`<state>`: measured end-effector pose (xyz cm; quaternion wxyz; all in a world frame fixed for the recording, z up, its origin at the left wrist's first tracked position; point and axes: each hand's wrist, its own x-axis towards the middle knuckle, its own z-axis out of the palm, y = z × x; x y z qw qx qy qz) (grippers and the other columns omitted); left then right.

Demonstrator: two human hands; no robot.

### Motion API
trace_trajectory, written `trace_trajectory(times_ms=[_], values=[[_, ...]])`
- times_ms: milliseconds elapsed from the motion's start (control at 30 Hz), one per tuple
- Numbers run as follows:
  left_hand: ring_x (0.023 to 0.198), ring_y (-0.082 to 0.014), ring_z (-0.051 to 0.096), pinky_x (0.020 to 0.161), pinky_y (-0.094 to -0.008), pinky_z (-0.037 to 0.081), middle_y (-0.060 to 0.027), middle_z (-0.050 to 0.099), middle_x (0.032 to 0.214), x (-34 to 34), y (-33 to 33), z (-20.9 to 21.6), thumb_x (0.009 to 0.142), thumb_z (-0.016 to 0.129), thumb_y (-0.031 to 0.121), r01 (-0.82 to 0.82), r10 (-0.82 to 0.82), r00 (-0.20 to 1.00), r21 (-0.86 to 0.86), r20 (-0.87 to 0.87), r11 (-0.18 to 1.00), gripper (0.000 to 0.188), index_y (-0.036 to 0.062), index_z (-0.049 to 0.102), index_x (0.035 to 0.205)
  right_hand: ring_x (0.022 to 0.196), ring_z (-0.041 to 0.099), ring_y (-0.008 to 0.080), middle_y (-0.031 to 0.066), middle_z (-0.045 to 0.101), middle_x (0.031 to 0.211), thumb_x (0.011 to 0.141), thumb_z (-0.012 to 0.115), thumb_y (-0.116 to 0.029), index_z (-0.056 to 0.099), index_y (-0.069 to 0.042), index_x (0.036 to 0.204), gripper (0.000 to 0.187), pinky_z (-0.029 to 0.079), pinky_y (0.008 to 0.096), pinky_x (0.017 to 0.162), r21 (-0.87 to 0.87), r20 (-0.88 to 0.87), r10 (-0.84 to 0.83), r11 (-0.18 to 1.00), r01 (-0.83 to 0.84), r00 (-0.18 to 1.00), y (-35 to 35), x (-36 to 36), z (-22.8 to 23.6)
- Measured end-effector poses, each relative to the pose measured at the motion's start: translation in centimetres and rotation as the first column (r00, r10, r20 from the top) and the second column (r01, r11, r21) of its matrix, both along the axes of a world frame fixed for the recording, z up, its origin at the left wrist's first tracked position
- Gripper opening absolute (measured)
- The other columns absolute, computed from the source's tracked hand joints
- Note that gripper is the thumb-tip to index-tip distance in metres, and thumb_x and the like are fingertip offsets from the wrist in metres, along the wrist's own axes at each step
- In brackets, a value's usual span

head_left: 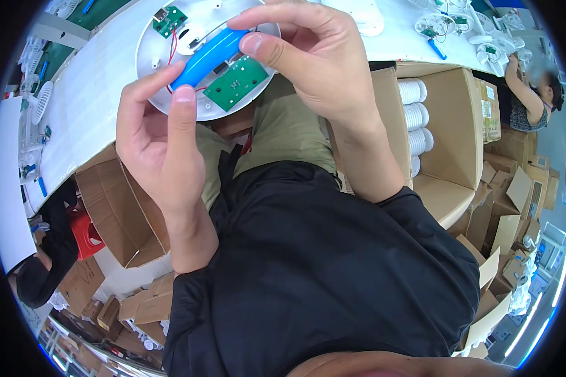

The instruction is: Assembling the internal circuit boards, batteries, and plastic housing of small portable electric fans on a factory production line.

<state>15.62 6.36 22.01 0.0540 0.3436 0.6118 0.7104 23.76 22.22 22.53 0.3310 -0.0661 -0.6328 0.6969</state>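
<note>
A blue cylindrical battery (209, 59) lies slantwise across a round white plastic housing (148, 53). My left hand (163, 135) pinches its lower left end between thumb and forefinger. At the upper right end, the thumb and forefinger of my right hand (324, 60) close on the same battery. Inside the housing, a green circuit board (236, 84) sits beside the battery on the near side. A smaller green board (170, 22) with a metal socket is at the far left of the housing. Thin red wires (173, 48) run from it toward the battery, partly hidden by my fingers.
The housing is at the near edge of a white table (94, 100). An open carton (446, 125) with stacked white round parts stands right of my legs, and another open carton (122, 210) is at left. More white assemblies (437, 25) lie far right, near another person (534, 100).
</note>
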Motion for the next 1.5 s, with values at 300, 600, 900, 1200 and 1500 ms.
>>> trace_trajectory(times_ms=[300,600,900,1200,1500], values=[[0.089,-0.0174,0.059,0.085,-0.0259,0.046,-0.0137,0.065,0.105,-0.6,-0.3,0.1,0.089,0.064,-0.001,-0.043,0.043,0.998,-0.014,-0.034,0.999,0.020,-0.0016,0.063,0.108,0.072,0.056,0.0095,0.0049,0.062,0.094,0.082,0.070,0.006,0.073,0.000,0.100,0.019,0.048,0.0183,0.065,0.158,-0.024,0.001,0.987,0.003,1.000,0.0,-0.1,-0.2],[0.089,-0.0159,0.059,0.082,-0.0242,0.046,-0.0117,0.065,0.101,-1.6,-0.7,-0.4,0.092,0.060,0.002,-0.109,0.101,0.990,-0.080,-0.097,0.991,0.018,-0.0014,0.064,0.110,0.096,0.065,0.0197,0.0097,0.066,0.119,0.088,0.067,-0.014,0.065,-0.007,0.125,0.039,0.051,0.0274,0.081,0.530,0.054,-0.384,0.793,0.299,0.922,10.5,1.3,-1.8],[0.087,-0.0156,0.061,0.079,-0.0233,0.048,-0.0158,0.066,0.106,-1.0,0.3,-1.1,0.095,0.051,0.000,-0.076,0.073,0.995,-0.048,-0.061,0.996,0.027,-0.0018,0.059,0.121,0.114,0.055,0.0280,0.0084,0.054,0.134,0.077,0.078,-0.022,0.056,-0.016,0.137,0.064,0.047,0.0397,0.100,0.738,0.620,-0.673,0.325,-0.592,0.403,22.6,1.6,-4.3],[0.088,-0.0189,0.065,0.074,-0.0218,0.051,-0.0229,0.066,0.111,0.4,1.3,-0.2,0.095,0.049,-0.001,-0.009,0.002,0.997,0.083,0.079,0.997,0.045,0.0006,0.042,0.139,0.100,0.063,0.0310,0.0105,0.065,0.115,0.073,0.081,-0.016,0.061,-0.012,0.118,0.050,0.052,0.0407,0.092,0.728,0.675,-0.554,0.388,-0.566,0.488,20.7,3.7,0.4],[0.089,-0.0200,0.065,0.075,-0.0227,0.052,-0.0219,0.066,0.109,1.9,1.7,-0.2,0.095,0.050,0.000,0.049,-0.057,0.994,0.092,0.089,0.995,0.046,-0.0016,0.041,0.140,0.080,0.064,0.0177,0.0158,0.066,0.101,0.082,0.066,0.000,0.049,0.001,0.130,0.051,0.053,0.0238,0.073,0.170,-0.057,0.005,0.985,0.005,0.998,4.4,7.6,3.4]])
